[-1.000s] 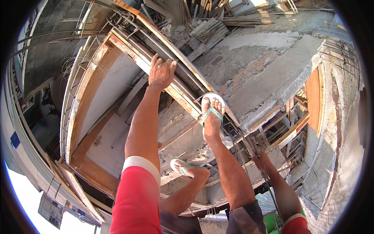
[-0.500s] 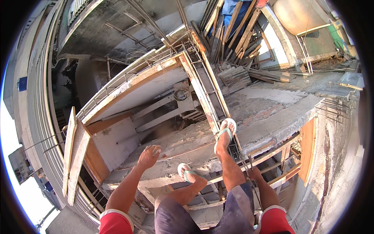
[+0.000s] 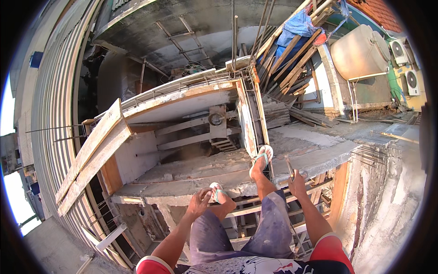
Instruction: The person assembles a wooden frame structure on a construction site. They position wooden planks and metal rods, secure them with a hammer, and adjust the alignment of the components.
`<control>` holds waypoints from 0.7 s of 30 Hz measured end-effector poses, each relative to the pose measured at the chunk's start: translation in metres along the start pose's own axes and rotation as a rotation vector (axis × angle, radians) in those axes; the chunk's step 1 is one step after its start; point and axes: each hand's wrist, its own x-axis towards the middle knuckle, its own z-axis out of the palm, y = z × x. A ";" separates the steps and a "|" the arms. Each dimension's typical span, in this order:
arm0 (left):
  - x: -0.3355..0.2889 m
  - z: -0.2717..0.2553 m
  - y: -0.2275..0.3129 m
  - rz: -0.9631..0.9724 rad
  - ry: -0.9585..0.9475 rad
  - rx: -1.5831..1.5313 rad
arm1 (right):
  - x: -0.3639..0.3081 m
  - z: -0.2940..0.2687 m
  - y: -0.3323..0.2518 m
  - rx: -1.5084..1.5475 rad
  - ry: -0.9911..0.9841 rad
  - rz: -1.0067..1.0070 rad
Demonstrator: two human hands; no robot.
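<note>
My right hand [image 3: 297,184], in front of my right knee, is wrapped round a short, slim brownish tool [image 3: 289,167] that points up and away from me; its kind is unclear. My left hand [image 3: 198,203] is in front of my left knee, its fingers bent and drawn together. Whatever they pinch, if anything, is too small to make out. Both feet wear pale sandals with green straps. The left sandal [image 3: 218,192] is on the rough concrete ledge [image 3: 159,194]; the right sandal [image 3: 267,151] is farther forward, at the end of the narrow wooden beam form [image 3: 246,121].
A deep opening [image 3: 182,155] drops beyond the ledge. Loose boards [image 3: 93,157] lean at the left beside corrugated sheets [image 3: 64,100]. Steel bars [image 3: 369,155] stick out at right. A timber pile [image 3: 292,64] with a blue tarp [image 3: 295,26] and a tank [image 3: 360,50] are at the back.
My left hand has come back from above the opening to near my left knee. My right hand has risen forward with the tool. The view has shifted, showing more at the far right.
</note>
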 end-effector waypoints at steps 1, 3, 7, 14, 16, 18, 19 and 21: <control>-0.010 0.019 0.012 0.012 -0.097 -0.145 | -0.008 -0.011 -0.040 0.048 -0.033 -0.069; -0.036 0.054 0.057 -0.010 -0.193 -0.363 | -0.041 -0.029 -0.115 0.110 -0.111 -0.143; -0.069 0.094 0.090 0.064 -0.028 -0.804 | -0.113 -0.024 -0.205 0.096 -0.332 -0.470; -0.117 0.065 0.047 -0.114 0.289 -1.327 | -0.191 -0.033 -0.218 0.308 -0.680 -0.295; -0.146 0.030 0.009 -0.052 0.443 -1.322 | -0.187 -0.037 -0.171 0.279 -0.394 -0.369; -0.173 -0.004 -0.021 -0.021 0.525 -1.255 | -0.188 -0.048 -0.072 0.233 -0.139 -0.217; -0.192 -0.029 -0.037 -0.024 0.612 -1.242 | -0.195 -0.072 -0.075 0.082 -0.049 -0.180; -0.235 -0.065 -0.083 0.013 0.776 -1.194 | -0.208 -0.094 -0.043 -0.060 -0.019 -0.148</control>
